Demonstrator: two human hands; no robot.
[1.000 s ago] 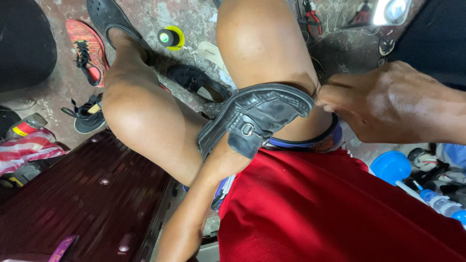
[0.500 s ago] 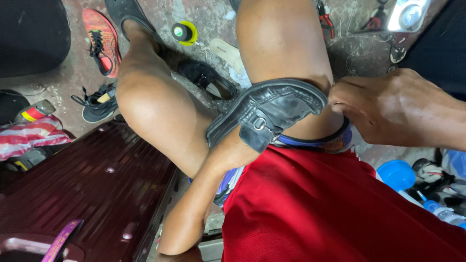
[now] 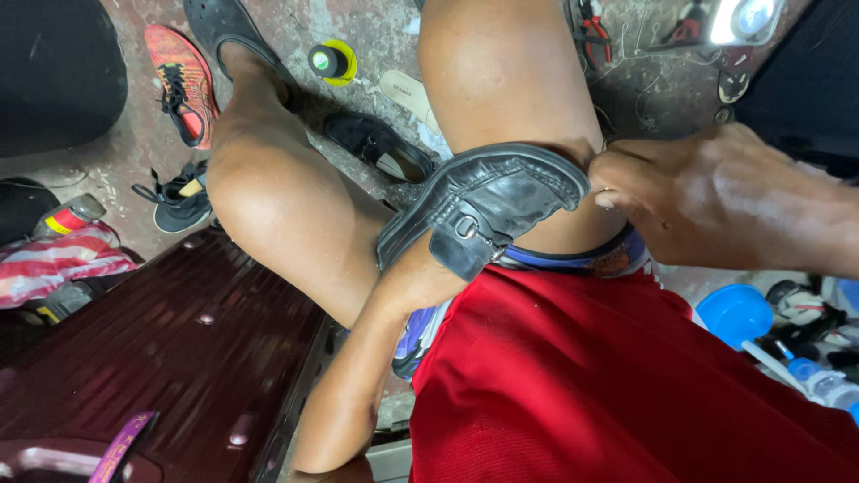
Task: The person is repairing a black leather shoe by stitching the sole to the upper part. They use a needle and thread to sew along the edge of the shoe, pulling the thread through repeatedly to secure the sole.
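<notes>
My left hand [image 3: 428, 273] is tucked inside the black shoe [image 3: 483, 201], fingers hidden, so I cannot tell. My right hand [image 3: 707, 201] pinches its edge on my knee, shoes crowding the floor.

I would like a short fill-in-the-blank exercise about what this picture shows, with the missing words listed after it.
1. The black loafer rests across the person's ____.
2. The right hand grips the loafer at its ____ end.
3. The left hand is hidden ____ the loafer.
4. The running shoe on the floor is ____ with black laces.

Missing words: thigh; right; inside; red
</notes>
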